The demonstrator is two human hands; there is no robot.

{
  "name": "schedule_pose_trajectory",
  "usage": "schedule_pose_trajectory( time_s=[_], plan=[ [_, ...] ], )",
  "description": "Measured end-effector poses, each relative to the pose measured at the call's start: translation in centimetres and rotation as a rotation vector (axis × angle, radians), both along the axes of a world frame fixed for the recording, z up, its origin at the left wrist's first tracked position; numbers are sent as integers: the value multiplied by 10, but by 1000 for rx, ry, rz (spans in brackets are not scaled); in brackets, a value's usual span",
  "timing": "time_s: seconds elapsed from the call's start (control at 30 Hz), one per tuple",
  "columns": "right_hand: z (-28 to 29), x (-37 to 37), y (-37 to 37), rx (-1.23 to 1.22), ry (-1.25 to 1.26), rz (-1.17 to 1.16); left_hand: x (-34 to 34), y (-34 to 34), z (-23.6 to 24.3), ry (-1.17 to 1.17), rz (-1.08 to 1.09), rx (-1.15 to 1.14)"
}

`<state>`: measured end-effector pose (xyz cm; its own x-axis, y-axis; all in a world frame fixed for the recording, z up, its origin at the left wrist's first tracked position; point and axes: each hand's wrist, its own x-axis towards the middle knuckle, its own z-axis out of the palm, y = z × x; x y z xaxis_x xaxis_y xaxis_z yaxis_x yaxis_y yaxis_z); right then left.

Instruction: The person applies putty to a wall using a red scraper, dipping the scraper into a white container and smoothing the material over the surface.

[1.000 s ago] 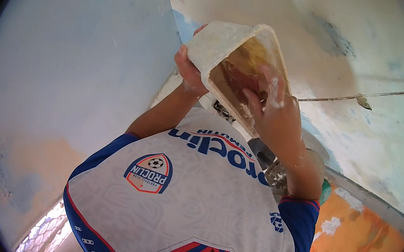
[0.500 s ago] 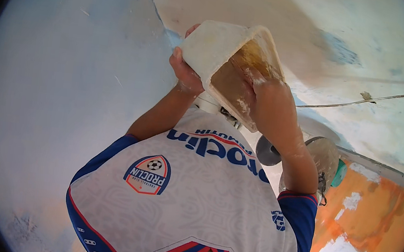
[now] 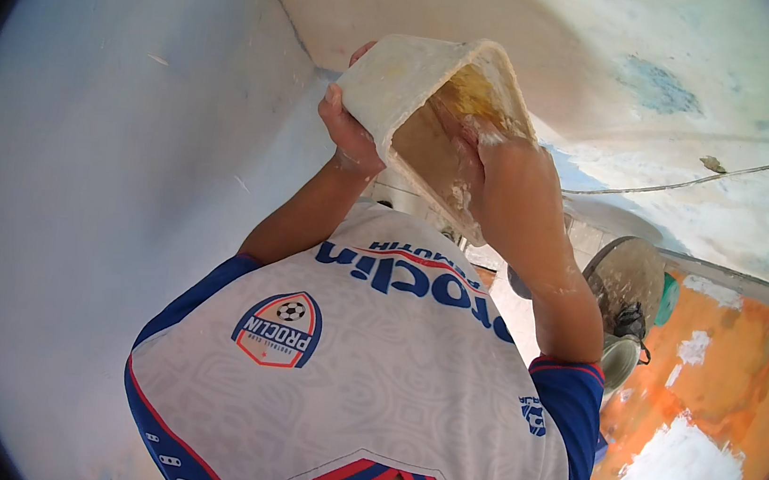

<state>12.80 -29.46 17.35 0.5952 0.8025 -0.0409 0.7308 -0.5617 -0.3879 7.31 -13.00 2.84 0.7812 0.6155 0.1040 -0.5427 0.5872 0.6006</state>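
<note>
A pale, boxy plastic container (image 3: 394, 75), smeared with dried whitish paste, is tilted on its side in front of my chest, its mouth facing right. My left hand (image 3: 349, 132) grips it at its closed end, thumb showing and the other fingers mostly behind it. My right hand (image 3: 511, 174) reaches into the mouth, its fingers bent and drawn together against the inner wall. White paste marks those fingers; whatever they hold is hidden. Yellowish and brown residue (image 3: 472, 94) coats the inside.
A pale blue wall (image 3: 104, 208) rises at left, and a patchy, stained surface (image 3: 710, 49) lies beyond the container. A thin cable (image 3: 694, 182) crosses it. At right stand a round, dirty grey object (image 3: 627, 272) and an orange wall (image 3: 748, 376) with white patches.
The container and both hands have shifted slightly left and up in the picture. My right hand remains inside the mouth. The grey object at right now shows more fully.
</note>
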Motion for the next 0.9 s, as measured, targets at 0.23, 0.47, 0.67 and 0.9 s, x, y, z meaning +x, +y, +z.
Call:
schedule_pose_trajectory(
  time_s=[0.23, 0.47, 0.67, 0.9],
  plan=[
    [4, -1, 5, -8, -1, 67, 5, 9, -5, -21, -44, 9],
    [-8, -2, 10, 15, 15, 84, 9, 9, -6, -49, -95, -137],
    [1, -5, 13, 23, 113, 34, 7, 12, -11, -39, -122, -165],
    [-19, -2, 17, 94, 221, 27, 21, 20, -18, -144, -161, -112]
  ],
)
